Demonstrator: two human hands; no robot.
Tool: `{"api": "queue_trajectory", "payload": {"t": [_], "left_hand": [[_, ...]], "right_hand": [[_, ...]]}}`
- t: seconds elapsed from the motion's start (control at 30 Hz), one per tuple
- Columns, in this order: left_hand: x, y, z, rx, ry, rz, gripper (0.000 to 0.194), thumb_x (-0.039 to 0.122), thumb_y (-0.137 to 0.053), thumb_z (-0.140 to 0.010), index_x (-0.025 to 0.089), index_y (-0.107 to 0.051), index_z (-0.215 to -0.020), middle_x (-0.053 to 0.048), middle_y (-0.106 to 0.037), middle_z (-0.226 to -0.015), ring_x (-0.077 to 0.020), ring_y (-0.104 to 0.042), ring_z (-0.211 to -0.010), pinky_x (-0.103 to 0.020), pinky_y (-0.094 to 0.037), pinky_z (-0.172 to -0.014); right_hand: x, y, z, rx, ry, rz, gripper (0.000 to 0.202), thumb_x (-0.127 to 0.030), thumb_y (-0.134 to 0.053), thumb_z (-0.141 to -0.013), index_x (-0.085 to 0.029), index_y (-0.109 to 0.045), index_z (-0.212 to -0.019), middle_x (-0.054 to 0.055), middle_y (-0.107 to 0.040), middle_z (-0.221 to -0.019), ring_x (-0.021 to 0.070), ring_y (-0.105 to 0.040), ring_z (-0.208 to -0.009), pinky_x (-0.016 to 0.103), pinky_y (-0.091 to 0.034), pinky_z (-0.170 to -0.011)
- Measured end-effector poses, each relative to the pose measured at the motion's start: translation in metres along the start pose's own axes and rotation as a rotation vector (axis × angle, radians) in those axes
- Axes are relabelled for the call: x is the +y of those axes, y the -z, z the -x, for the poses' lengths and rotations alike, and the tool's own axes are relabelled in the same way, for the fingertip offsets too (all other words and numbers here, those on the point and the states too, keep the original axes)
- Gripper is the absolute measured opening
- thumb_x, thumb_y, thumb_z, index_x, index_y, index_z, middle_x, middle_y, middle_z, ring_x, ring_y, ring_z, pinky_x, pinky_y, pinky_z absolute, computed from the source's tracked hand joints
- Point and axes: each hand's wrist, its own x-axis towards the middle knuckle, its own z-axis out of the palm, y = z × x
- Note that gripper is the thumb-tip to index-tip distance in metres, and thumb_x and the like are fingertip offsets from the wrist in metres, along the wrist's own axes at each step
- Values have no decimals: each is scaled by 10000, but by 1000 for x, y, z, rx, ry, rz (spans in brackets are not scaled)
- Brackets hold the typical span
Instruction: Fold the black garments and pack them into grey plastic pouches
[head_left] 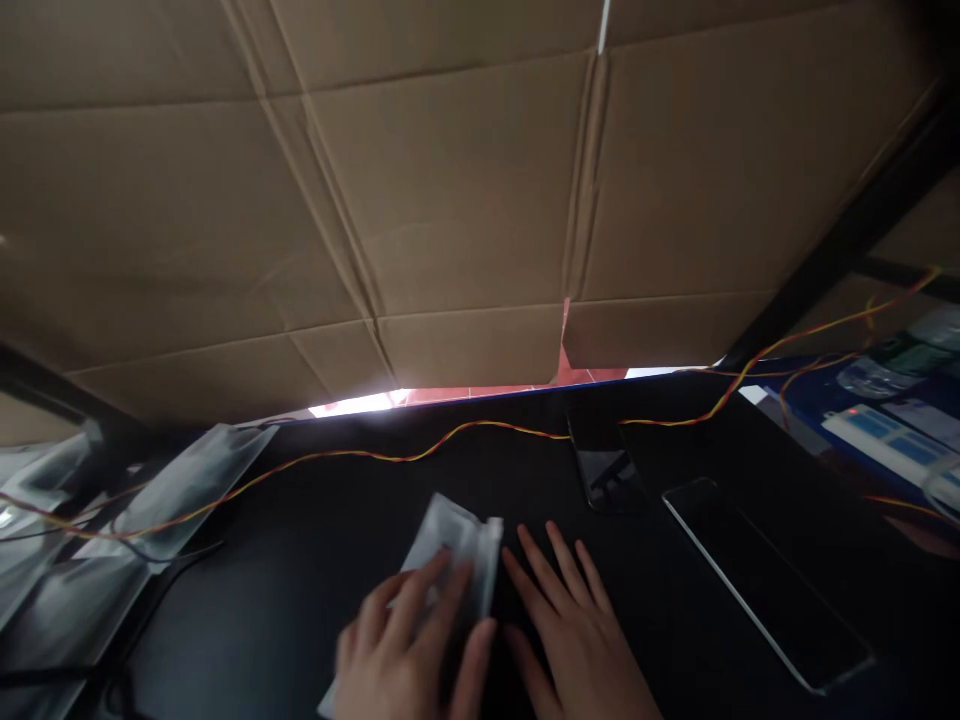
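A frosted plastic zip bag [481, 565] lies on the black table [255, 610], its slider at the upper right corner. My left hand [405, 640] rests over the bag with fingers spread, slightly blurred, and covers much of it. Flat on the table just right of the bag is my right hand [574, 625], its fingers apart and nothing in them. Whether the bag holds anything, I cannot tell.
Several similar frosted bags [184, 490] lie at the left. A dark phone [604, 465] and a larger black-screened device [765, 580] sit to the right. A twisted red-yellow wire [480, 424] crosses the back, before cardboard [457, 200]. A white power strip [892, 445] is far right.
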Motion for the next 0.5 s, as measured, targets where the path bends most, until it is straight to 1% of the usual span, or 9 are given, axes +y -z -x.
{"api": "queue_trajectory", "payload": {"t": [0.07, 0.1, 0.13, 0.2, 0.27, 0.33, 0.37, 0.43, 0.5], "left_hand": [[12, -6, -11, -123, -34, -28, 386, 507, -683, -994, 382, -791, -1343, -12, -809, -1364, -309, -751, -1021, -414, -613, -722], [13, -9, -13, -152, -42, -31, 399, 505, -674, -1003, 371, -782, -1363, -23, -805, -1370, -303, -749, -1020, -408, -616, -727], [13, -10, -15, -165, -56, -30, 421, 485, -661, -1015, 355, -760, -1403, -34, -792, -1397, -302, -747, -1060, -409, -623, -765], [12, -13, -16, -144, -105, -44, 498, 422, -617, -1041, 327, -670, -1527, -50, -722, -1521, -328, -700, -1266, -445, -623, -907], [11, -16, -16, -118, -159, -93, 602, 361, -563, -1061, 315, -517, -1660, -52, -584, -1679, -367, -549, -1504, -518, -575, -1058], [13, -20, -16, -117, -178, -134, 668, 332, -515, -1080, 326, -377, -1733, -46, -484, -1754, -376, -440, -1602, -560, -536, -1122], [15, -22, -16, -126, -171, -144, 681, 334, -501, -1088, 338, -335, -1748, -43, -464, -1767, -376, -431, -1610, -566, -534, -1126], [17, -27, -15, -149, -154, -146, 690, 351, -494, -1094, 368, -299, -1755, -30, -452, -1775, -378, -441, -1608, -575, -550, -1116], [19, -30, -14, -153, -127, -141, 692, 346, -497, -1089, 392, -299, -1750, -19, -462, -1768, -384, -454, -1604, -592, -572, -1099]], "right_hand": [[2, -1, 3, 56, -19, -47, 705, -182, -550, -1016, -226, -417, -1707, 79, -526, -1706, 380, -479, -1589, 618, -563, -1163], [3, -1, 3, 94, -47, -75, 674, -165, -517, -1044, -221, -405, -1706, 82, -567, -1678, 340, -517, -1568, 572, -564, -1171], [3, -1, 3, 131, -83, -106, 635, -154, -485, -1072, -216, -406, -1699, 88, -597, -1654, 302, -552, -1544, 527, -563, -1176], [2, 4, -1, 176, -169, -163, 531, -178, -450, -1113, -220, -479, -1642, 101, -647, -1603, 268, -616, -1483, 478, -564, -1165], [2, 13, -12, 127, -291, -217, 405, -246, -451, -1128, -240, -625, -1494, 110, -722, -1489, 292, -688, -1380, 494, -572, -1118], [4, 22, -30, 22, -419, -260, 322, -325, -454, -1137, -245, -727, -1289, 115, -792, -1282, 316, -762, -1193, 502, -589, -1012], [6, 26, -40, -32, -468, -278, 310, -351, -458, -1141, -246, -746, -1188, 104, -809, -1161, 310, -785, -1077, 479, -594, -937], [9, 30, -59, -105, -511, -303, 289, -347, -486, -1138, -253, -738, -1032, 62, -805, -957, 273, -791, -884, 398, -567, -787], [11, 31, -72, -147, -527, -324, 272, -293, -519, -1123, -256, -709, -932, 29, -786, -841, 236, -779, -782, 335, -510, -691]]}}
